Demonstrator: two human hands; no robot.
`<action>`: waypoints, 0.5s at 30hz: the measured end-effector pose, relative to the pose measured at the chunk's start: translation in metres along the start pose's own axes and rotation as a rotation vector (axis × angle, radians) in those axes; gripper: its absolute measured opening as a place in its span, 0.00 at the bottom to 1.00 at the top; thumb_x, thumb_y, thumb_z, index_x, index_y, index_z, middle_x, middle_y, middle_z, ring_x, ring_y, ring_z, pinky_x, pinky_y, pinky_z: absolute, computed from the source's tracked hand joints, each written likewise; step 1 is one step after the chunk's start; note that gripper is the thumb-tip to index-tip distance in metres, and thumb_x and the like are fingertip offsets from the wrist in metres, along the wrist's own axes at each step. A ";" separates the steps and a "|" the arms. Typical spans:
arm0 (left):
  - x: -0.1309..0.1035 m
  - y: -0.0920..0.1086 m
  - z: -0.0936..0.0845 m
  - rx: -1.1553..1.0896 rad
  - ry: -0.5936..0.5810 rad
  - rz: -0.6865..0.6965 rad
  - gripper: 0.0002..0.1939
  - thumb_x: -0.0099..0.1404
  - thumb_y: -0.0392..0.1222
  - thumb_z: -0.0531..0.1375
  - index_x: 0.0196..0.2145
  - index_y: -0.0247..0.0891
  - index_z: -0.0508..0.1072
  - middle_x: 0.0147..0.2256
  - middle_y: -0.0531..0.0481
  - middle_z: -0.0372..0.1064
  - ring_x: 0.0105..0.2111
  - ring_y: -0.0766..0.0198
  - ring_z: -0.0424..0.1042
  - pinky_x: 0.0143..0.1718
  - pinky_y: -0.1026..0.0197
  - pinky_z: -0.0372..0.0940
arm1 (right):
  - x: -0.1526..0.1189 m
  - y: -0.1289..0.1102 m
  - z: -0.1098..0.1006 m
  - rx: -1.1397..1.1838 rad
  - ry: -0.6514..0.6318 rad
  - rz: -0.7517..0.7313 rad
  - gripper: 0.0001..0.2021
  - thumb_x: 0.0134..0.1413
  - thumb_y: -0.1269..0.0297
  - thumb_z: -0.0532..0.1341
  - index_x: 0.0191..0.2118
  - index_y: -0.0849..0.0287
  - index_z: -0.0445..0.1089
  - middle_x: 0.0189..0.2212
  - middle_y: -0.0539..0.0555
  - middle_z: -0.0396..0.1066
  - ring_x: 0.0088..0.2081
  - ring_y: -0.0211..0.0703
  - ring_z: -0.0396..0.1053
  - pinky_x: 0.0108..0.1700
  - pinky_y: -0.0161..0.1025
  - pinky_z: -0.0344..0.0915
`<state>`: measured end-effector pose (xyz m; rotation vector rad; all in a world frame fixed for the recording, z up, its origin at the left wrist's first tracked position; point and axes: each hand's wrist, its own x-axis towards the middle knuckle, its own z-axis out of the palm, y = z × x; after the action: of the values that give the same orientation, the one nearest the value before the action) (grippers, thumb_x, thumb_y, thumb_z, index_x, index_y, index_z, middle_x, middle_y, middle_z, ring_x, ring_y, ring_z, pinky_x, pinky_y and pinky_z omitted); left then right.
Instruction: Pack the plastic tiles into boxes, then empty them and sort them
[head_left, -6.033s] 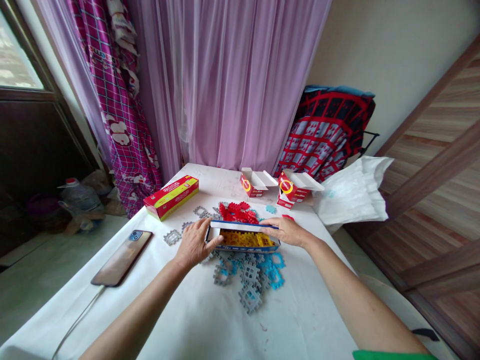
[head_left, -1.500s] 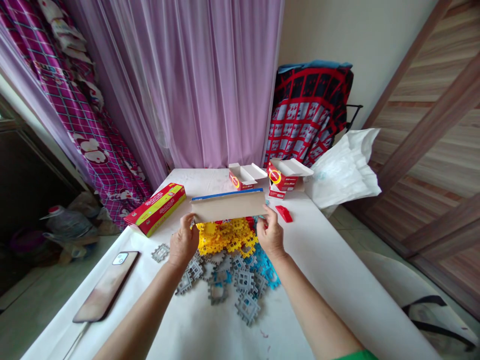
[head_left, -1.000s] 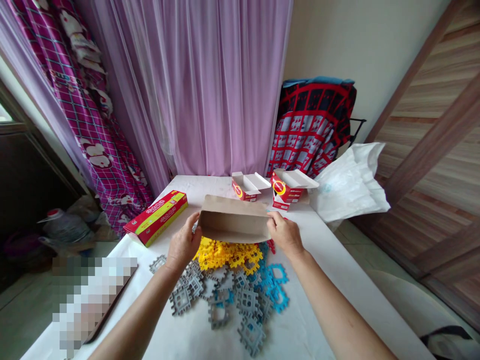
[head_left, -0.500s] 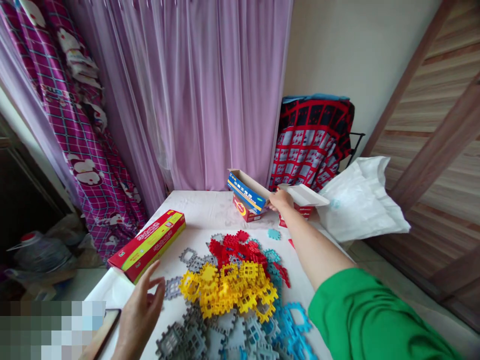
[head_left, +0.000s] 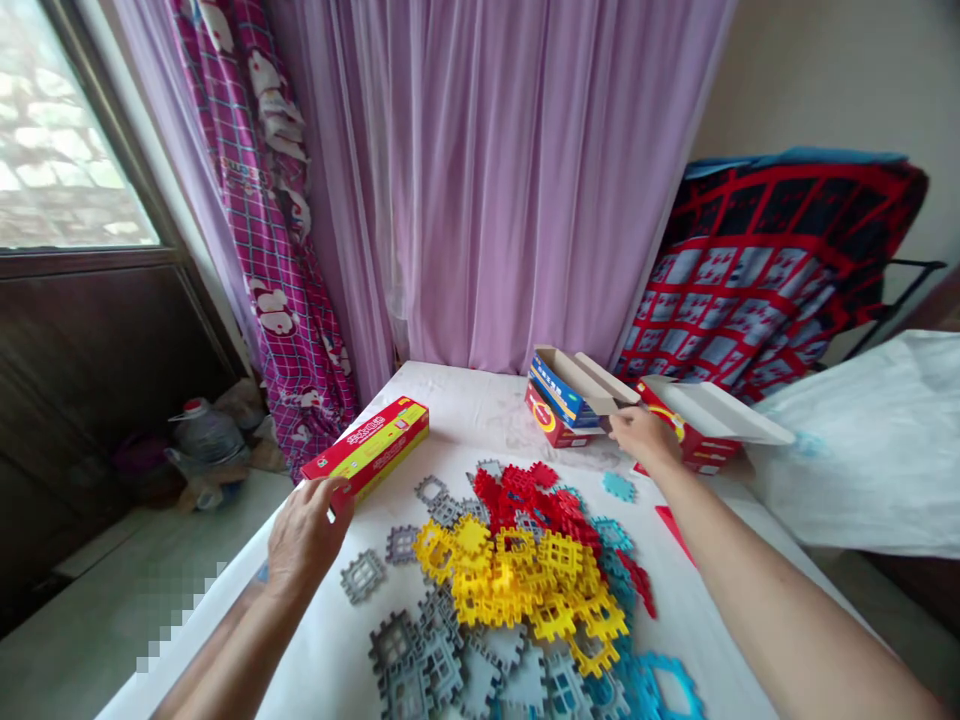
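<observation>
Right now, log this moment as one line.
right hand: at blue box | blue box: atop red box | left hand: by red-yellow box, contact unclear | yellow pieces: heaped

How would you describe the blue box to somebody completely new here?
From the purple curtain, look down the white table to the right hand. Beside it, the blue box sits open above a red box; its blue front sets it apart from red neighbours.

Bottom edge chops off some grey pieces [head_left: 394, 640], right edge crops the white bag [head_left: 870, 450]. Lettering on the blue box [head_left: 556, 388] is too tiny; can't tell if the right hand [head_left: 646, 437] holds it.
</observation>
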<state>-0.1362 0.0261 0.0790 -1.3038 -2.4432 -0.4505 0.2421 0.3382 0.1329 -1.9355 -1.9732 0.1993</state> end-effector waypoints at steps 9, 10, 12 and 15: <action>0.009 -0.004 0.000 0.066 -0.069 0.023 0.15 0.66 0.46 0.50 0.41 0.43 0.76 0.42 0.41 0.73 0.44 0.50 0.70 0.43 0.53 0.62 | -0.079 -0.022 0.025 -0.008 -0.110 -0.341 0.14 0.57 0.61 0.54 0.38 0.51 0.78 0.32 0.52 0.79 0.35 0.45 0.75 0.30 0.34 0.59; 0.012 -0.003 -0.001 0.072 -0.085 0.039 0.14 0.66 0.45 0.51 0.38 0.42 0.76 0.41 0.41 0.74 0.44 0.50 0.70 0.43 0.52 0.61 | -0.087 -0.025 0.025 -0.012 -0.115 -0.361 0.14 0.57 0.61 0.54 0.38 0.51 0.78 0.32 0.52 0.79 0.35 0.45 0.75 0.30 0.34 0.58; 0.020 0.003 -0.005 0.077 -0.112 0.071 0.12 0.64 0.43 0.52 0.34 0.41 0.75 0.38 0.41 0.74 0.44 0.49 0.70 0.44 0.51 0.60 | -0.102 -0.029 0.025 -0.009 -0.115 -0.388 0.14 0.58 0.61 0.54 0.38 0.51 0.77 0.33 0.52 0.79 0.36 0.45 0.75 0.31 0.34 0.58; 0.032 0.012 -0.015 0.062 -0.131 0.121 0.11 0.63 0.42 0.53 0.32 0.40 0.75 0.35 0.41 0.75 0.42 0.49 0.71 0.44 0.51 0.59 | -0.120 -0.027 0.024 0.012 -0.125 -0.422 0.13 0.59 0.60 0.54 0.38 0.50 0.77 0.33 0.51 0.79 0.37 0.46 0.75 0.33 0.35 0.59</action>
<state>-0.1409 0.0498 0.1074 -1.4875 -2.4435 -0.2645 0.2069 0.2224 0.1015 -1.4846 -2.3992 0.2204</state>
